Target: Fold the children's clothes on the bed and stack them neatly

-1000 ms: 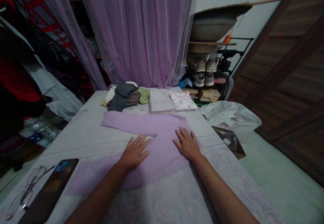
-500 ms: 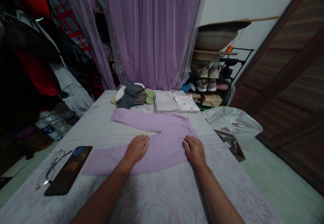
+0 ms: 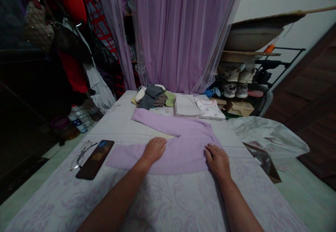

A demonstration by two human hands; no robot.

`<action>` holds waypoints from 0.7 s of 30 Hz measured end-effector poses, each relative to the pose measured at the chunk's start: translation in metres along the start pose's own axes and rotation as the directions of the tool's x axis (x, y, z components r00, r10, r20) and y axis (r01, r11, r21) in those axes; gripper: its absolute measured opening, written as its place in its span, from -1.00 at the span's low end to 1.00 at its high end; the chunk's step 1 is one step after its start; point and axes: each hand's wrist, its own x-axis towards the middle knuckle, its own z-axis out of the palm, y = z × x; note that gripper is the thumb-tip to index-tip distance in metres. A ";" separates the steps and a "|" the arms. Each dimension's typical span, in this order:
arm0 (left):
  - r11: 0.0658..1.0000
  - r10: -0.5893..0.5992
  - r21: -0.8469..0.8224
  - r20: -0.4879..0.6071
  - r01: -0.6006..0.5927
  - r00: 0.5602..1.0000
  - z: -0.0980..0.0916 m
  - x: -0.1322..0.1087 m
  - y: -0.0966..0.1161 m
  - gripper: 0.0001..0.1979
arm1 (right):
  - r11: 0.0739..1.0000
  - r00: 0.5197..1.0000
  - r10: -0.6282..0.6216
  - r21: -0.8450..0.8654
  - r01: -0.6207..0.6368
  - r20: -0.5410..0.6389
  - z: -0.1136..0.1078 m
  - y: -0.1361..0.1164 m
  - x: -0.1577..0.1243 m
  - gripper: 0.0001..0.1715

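Observation:
A pair of lavender ribbed pants [image 3: 183, 155] lies spread on the bed, its legs pointing left and its waistband to the right. My left hand [image 3: 155, 149] rests palm down on the nearer leg, close to the crotch, fingers laid on the cloth. On the waist end lies my right hand [image 3: 217, 158], its fingers loosely bent and slightly apart over the fabric's edge. Neither hand lifts the cloth. Beyond the pants are a heap of crumpled clothes [image 3: 151, 97], a folded grey-white stack [image 3: 187, 106] and a folded white printed top [image 3: 210, 109].
A dark phone [image 3: 96, 160] and eyeglasses [image 3: 81, 155] lie at the left on the patterned bedsheet [image 3: 173, 200]. Purple curtains [image 3: 178, 36] hang behind. At the right stand a shoe rack [image 3: 236, 88] and a clear plastic bag [image 3: 267, 134]; bottles [image 3: 81, 116] stand on the left.
The head view has turned left, so everything sits further right in the picture. Both hands stay on the pants in nearly the same places.

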 end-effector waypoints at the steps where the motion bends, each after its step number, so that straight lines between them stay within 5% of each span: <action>1: 1.000 -0.009 -0.009 0.001 0.009 1.000 0.000 0.000 0.000 -0.75 | 1.000 1.000 -0.007 0.006 0.007 -0.004 0.000 0.001 0.000 -0.59; 21: 0.992 -0.083 -0.094 -0.011 0.081 0.997 -0.002 0.002 0.000 -0.75 | 0.999 0.999 -0.047 -0.018 0.047 -0.026 0.000 0.003 0.001 -0.57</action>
